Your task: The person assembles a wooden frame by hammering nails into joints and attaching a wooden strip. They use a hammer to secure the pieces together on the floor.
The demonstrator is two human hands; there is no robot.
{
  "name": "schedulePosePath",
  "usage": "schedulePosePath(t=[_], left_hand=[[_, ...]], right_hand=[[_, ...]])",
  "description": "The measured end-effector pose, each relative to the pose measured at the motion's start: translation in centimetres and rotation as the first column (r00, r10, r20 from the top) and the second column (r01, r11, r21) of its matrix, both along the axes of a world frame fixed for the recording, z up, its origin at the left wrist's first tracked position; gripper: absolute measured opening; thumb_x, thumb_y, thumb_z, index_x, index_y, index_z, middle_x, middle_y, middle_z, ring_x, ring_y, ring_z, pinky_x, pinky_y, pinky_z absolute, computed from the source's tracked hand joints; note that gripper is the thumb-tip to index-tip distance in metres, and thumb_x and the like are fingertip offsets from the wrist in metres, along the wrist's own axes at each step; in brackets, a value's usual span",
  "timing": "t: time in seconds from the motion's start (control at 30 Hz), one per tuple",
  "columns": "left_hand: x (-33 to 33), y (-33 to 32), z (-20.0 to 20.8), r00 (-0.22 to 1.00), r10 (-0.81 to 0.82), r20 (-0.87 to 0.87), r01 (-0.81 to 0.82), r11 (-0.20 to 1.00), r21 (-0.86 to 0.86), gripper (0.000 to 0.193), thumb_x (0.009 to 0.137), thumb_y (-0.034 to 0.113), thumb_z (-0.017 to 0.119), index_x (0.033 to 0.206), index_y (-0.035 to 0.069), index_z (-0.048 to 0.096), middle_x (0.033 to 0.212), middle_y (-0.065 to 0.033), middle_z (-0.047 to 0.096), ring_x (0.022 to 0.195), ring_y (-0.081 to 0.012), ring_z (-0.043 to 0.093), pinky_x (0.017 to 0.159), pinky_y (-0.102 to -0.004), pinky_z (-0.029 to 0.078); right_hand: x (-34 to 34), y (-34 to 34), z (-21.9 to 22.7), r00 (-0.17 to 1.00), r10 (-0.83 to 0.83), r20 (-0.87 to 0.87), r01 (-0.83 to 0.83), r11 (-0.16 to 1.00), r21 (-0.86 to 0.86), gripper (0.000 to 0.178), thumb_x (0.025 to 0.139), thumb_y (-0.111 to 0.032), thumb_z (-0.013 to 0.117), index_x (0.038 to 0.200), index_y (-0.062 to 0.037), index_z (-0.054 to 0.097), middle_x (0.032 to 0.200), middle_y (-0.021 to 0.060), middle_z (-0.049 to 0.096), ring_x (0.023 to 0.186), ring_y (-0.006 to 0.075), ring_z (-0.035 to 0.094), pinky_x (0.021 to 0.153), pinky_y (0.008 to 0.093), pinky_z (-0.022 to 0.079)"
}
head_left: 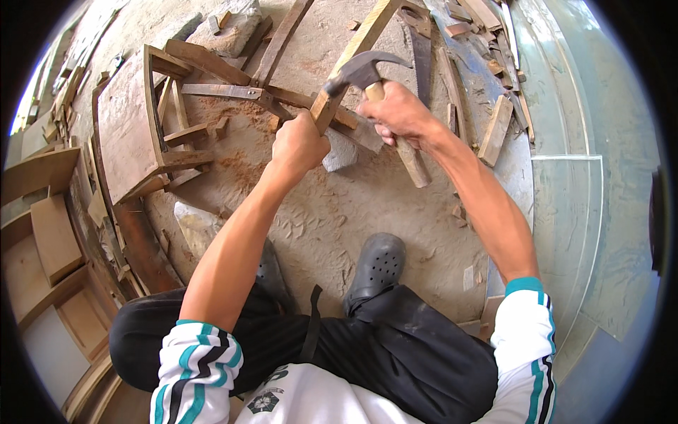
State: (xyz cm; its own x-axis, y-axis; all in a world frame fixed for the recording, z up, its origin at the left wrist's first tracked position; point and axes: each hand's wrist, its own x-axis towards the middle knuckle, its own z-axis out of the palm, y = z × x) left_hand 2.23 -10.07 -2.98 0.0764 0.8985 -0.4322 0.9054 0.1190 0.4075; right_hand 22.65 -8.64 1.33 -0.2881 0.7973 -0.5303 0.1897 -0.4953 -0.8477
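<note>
My right hand (pixel 401 116) is closed round the wooden handle of a claw hammer (pixel 358 73), its dark head level with the upper end of my left fist. The handle's butt sticks out below the hand. My left hand (pixel 300 143) grips the near end of a long wooden strip (pixel 364 39), which slants away to the top of the view. The hammer's face is at the strip just above that hand; whether they touch I cannot tell. Beneath the strip lies another wooden bar (pixel 296 97), partly hidden by my hand.
At the left stands a wooden stool-like frame (pixel 131 124) on its side. A handsaw (pixel 421 60) lies beyond my right hand. Wood offcuts (pixel 496 131) line the right, beside glass-like sheets (pixel 565 205). A pale stone block (pixel 341 153) sits under the bar. Wooden panels (pixel 53 240) lean at far left.
</note>
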Motion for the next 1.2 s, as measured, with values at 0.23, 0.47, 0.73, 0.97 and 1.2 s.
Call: schedulePosePath(t=[0.23, 0.47, 0.73, 0.97, 1.2], left_hand=[[0.0, -0.2, 0.2, 1.000, -0.012, 0.012, 0.012, 1.000, 0.011, 0.038, 0.077, 0.017, 0.065, 0.105, -0.007, 0.059, 0.095, -0.0323, 0.068, 0.093, -0.0468, 0.067, 0.084, -0.0513, 0.053], [0.0, 0.0, -0.1, 1.000, -0.005, 0.023, 0.005, 1.000, 0.009, 0.035, 0.077, 0.017, 0.065, 0.102, -0.006, 0.059, 0.095, -0.0311, 0.068, 0.094, -0.0462, 0.067, 0.083, -0.0512, 0.053], [-0.1, -0.1, 0.1, 0.999, 0.000, 0.043, 0.000, 1.000, 0.007, 0.033, 0.077, 0.016, 0.066, 0.100, -0.006, 0.060, 0.092, -0.0294, 0.068, 0.094, -0.0456, 0.067, 0.083, -0.0510, 0.053], [0.0, 0.0, -0.5, 0.999, -0.014, 0.047, 0.013, 1.000, 0.024, 0.032, 0.077, 0.016, 0.066, 0.100, -0.006, 0.061, 0.095, -0.0286, 0.069, 0.094, -0.0448, 0.067, 0.083, -0.0510, 0.053], [0.0, 0.0, -0.1, 0.999, 0.009, 0.039, -0.010, 1.000, 0.007, 0.031, 0.077, 0.015, 0.066, 0.101, -0.005, 0.062, 0.096, -0.0284, 0.069, 0.094, -0.0441, 0.068, 0.083, -0.0503, 0.054]], right_hand=[[0.3, -0.1, -0.3, 0.998, -0.021, 0.065, 0.018, 0.999, 0.049, 0.016, 0.087, -0.009, 0.063, 0.080, -0.0042, 0.050, 0.060, -0.0012, 0.048, 0.042, 0.0076, 0.048, 0.035, 0.0249, 0.042], [0.9, 0.5, 2.5, 0.920, -0.146, 0.363, -0.020, 0.910, 0.415, 0.021, 0.089, -0.020, 0.062, 0.083, 0.0004, 0.059, 0.064, 0.0072, 0.060, 0.050, 0.0160, 0.058, 0.047, 0.0323, 0.049], [-1.1, -1.2, 5.6, 0.902, -0.322, 0.288, -0.027, 0.623, 0.782, 0.023, 0.092, -0.021, 0.064, 0.102, -0.0002, 0.063, 0.072, 0.0102, 0.064, 0.066, 0.0192, 0.065, 0.063, 0.0368, 0.052], [-2.0, -1.3, 5.2, 0.804, -0.029, 0.594, -0.315, 0.826, 0.467, 0.027, 0.095, -0.022, 0.054, 0.102, 0.0028, 0.060, 0.077, 0.0135, 0.065, 0.065, 0.0236, 0.063, 0.063, 0.0380, 0.052], [-2.2, -1.1, 5.4, 0.827, -0.215, 0.520, -0.261, 0.672, 0.693, 0.022, 0.096, -0.018, 0.052, 0.089, 0.0010, 0.062, 0.068, 0.0161, 0.063, 0.058, 0.0299, 0.063, 0.059, 0.0428, 0.051]])
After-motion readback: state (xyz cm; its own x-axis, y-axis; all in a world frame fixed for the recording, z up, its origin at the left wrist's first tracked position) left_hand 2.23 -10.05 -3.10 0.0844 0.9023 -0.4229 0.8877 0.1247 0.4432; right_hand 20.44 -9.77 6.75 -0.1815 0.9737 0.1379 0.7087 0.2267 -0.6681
